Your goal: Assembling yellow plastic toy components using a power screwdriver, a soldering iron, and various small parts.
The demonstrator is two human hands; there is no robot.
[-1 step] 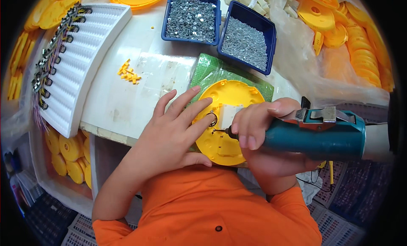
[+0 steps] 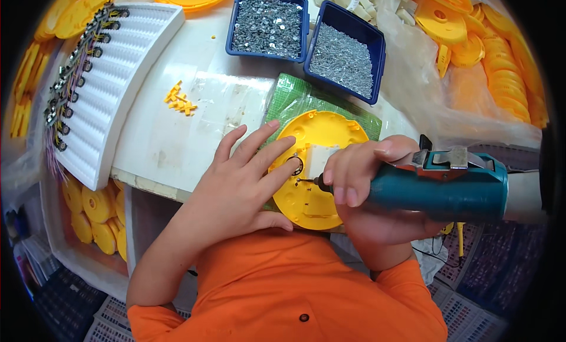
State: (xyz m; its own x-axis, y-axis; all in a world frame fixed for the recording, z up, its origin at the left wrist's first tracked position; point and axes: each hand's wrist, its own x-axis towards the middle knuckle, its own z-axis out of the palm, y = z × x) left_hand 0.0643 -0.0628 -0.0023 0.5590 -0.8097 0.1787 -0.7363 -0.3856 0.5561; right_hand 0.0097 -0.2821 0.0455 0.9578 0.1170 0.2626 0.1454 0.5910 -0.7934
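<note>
A round yellow plastic housing (image 2: 321, 127) lies on a green mat (image 2: 289, 94) at the table's near edge. My left hand (image 2: 236, 177) rests with spread fingers on its left side, the fingertips by a small round black-rimmed part (image 2: 296, 166). My right hand (image 2: 365, 177) is wrapped round a teal electric screwdriver (image 2: 442, 189), held nearly level from the right. Its thin bit points left and its tip meets the housing just below the round part. A white block (image 2: 321, 156) sits inside the housing, partly hidden by my right fingers.
Two blue bins (image 2: 268, 27) of screws stand beyond the mat. Small yellow pieces (image 2: 180, 100) lie on the white table. A white ribbed foam tray (image 2: 127, 77) carries wired speakers and circuit boards at left. Yellow plastic parts (image 2: 504, 77) are piled at right; more fill a box (image 2: 97, 209) below left.
</note>
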